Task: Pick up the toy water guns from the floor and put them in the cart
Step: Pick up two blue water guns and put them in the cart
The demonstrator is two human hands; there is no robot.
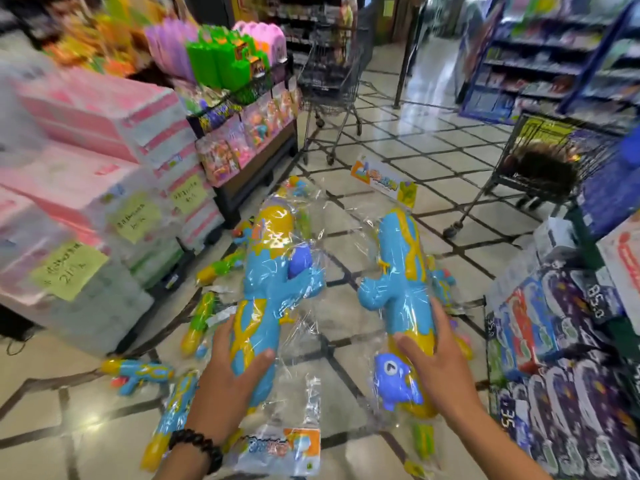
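Beyond both hands stand two dark wire shopping carts, one [329,81] straight ahead and one [554,161] off to the right, on the glossy cream tiled floor [415,150] with dark diagonal lines. The left hand's [225,372] grip wraps the barrel of a blue-and-yellow plastic water gun in crinkled clear wrap [266,282], which extends forward from it. The right hand's [433,355] grip clasps a matching bagged water gun [398,271]; smaller blue-and-yellow guns [138,370] lie on the floor left of the left grip.
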